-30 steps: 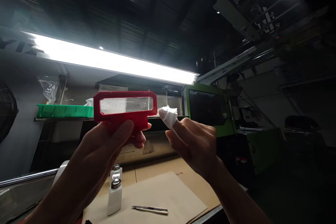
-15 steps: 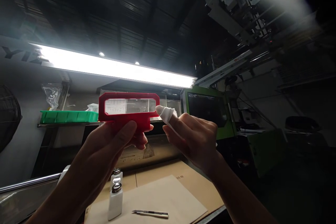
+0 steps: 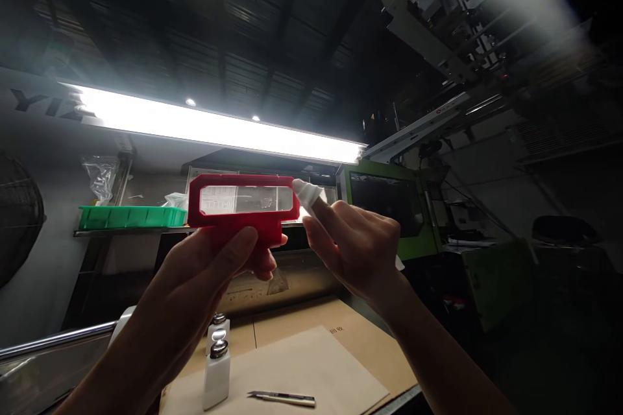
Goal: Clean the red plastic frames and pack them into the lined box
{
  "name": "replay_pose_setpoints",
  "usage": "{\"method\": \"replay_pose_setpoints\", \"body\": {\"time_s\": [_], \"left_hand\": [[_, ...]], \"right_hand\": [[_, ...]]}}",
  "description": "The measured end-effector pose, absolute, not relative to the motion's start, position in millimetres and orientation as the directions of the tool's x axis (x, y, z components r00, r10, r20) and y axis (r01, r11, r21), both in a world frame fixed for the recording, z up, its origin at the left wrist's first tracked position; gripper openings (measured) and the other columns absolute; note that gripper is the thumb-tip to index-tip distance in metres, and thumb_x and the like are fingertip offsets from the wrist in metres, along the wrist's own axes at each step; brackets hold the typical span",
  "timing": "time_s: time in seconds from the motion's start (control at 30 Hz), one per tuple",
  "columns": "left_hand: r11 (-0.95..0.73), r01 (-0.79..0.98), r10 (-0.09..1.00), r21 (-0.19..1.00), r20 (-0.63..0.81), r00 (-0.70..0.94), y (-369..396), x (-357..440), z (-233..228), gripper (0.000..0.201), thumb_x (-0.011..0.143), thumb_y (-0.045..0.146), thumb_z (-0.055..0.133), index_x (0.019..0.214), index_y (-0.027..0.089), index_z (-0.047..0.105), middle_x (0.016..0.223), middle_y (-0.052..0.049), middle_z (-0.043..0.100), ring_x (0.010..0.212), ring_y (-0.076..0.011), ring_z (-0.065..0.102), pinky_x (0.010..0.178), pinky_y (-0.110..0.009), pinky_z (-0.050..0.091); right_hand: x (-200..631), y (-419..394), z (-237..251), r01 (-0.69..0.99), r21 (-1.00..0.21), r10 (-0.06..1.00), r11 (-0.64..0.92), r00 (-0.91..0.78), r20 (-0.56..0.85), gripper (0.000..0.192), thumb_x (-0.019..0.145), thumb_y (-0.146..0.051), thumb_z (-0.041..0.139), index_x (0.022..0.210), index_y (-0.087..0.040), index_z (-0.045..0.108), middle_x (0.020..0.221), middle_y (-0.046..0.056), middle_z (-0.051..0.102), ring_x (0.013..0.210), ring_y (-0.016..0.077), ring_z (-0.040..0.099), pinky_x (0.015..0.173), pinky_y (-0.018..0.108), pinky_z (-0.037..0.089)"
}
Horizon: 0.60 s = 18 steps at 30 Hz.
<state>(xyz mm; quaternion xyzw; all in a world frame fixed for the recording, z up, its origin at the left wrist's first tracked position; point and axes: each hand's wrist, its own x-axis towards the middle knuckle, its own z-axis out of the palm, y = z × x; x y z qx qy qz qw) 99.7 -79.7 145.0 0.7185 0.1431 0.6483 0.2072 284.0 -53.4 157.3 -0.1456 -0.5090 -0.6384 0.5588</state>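
My left hand [image 3: 209, 272] grips the lower stem of a red plastic frame [image 3: 242, 217] with a clear window, holding it up toward the long lamp. My right hand [image 3: 357, 249] has a white cloth [image 3: 308, 192] wrapped over a raised fingertip. The cloth tip touches the frame's right end.
Below lie a brown cardboard sheet [image 3: 311, 369], a thin knife [image 3: 282, 397] and two white dispenser bottles [image 3: 217, 366]. A green tray [image 3: 129, 216] sits on a shelf at the left. A green machine [image 3: 389, 207] stands behind my right hand; a bright tube lamp [image 3: 219, 130] hangs overhead.
The red frame has shifted slightly right and up. My right hand's cloth-wrapped finger has closed in on the frame's right end.
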Motion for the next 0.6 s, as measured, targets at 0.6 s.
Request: {"method": "replay_pose_setpoints", "body": {"time_s": [0.6], "left_hand": [[-0.876,-0.069,0.469,0.477,0.877,0.108,-74.5,95.4,143.7,0.016,0.079,0.038,0.062,0.079,0.024,0.071,0.065,0.003,0.070,0.061,-0.0109,0.064,0.060,-0.016,0.052]], "right_hand": [[275.8,-53.0,156.3,0.845,0.507,-0.576,0.168,-0.334,0.746,0.026,0.092,-0.029,0.048,0.107,-0.020,0.068,0.051,-0.005,0.052,0.044,0.0069,0.033,0.044,0.023,0.027]]}}
